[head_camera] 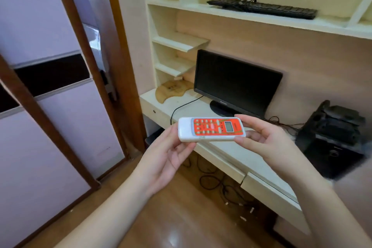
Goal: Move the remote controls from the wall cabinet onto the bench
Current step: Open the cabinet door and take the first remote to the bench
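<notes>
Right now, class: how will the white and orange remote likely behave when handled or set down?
The remote looks like rigid plastic, probably light: fingertips of the left hand and right hand carry it. Flat and boxy, it should not roll.

Keyboard [261, 7] on shelf [302, 24] above monitor [235, 84]

Cream shelving [261, 20], dark monitor [235, 84], glossy wooden floor [171, 217].

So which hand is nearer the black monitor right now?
Right. The right hand pinches the display end of the remote just below the monitor and its stand; the left hand holds the remote's blank white end, further down-left.
</notes>
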